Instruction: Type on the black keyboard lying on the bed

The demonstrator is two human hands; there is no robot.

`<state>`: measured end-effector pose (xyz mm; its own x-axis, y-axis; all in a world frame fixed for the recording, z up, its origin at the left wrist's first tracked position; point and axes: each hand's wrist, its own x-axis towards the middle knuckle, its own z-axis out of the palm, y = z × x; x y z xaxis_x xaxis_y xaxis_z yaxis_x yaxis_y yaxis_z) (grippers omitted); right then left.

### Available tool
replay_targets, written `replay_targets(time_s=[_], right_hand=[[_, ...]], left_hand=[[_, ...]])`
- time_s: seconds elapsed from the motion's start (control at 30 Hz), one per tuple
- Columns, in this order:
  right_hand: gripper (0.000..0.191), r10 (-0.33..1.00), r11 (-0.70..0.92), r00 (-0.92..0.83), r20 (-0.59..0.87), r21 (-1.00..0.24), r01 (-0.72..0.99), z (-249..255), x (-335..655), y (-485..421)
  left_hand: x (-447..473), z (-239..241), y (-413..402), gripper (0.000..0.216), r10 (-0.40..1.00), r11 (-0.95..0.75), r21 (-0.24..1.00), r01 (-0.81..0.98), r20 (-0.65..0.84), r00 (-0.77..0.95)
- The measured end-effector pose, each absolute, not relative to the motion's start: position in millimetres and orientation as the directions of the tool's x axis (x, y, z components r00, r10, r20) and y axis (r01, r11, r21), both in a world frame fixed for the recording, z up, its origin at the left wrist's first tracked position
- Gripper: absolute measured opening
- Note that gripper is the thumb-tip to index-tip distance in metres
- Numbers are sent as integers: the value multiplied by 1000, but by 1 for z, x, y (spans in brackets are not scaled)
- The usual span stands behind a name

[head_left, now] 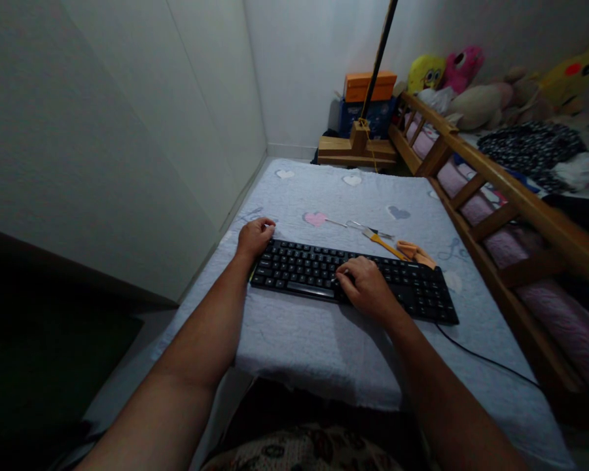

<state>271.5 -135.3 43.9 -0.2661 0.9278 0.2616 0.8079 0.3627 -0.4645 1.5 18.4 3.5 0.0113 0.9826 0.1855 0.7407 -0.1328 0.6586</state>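
A black keyboard lies across a pale blue quilted cover with heart prints. My left hand is curled at the keyboard's far left corner, fingers closed, touching its edge. My right hand rests on the keys near the middle, fingers bent and pressed down on them. A black cable runs off from the keyboard's right end.
Behind the keyboard lie a thin metal tool, a yellow-handled tool and an orange-tan item. A wooden bed rail runs along the right, with plush toys behind it. White wall on the left; a wooden stand with pole at back.
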Motion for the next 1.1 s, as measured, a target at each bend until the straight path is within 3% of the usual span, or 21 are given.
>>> replay_targets(time_s=[1.1], right_hand=[[13, 878, 473, -338, 337, -511, 718, 44, 270, -141]], left_hand=[[0, 3, 18, 34, 980, -151, 675, 722, 198, 20]])
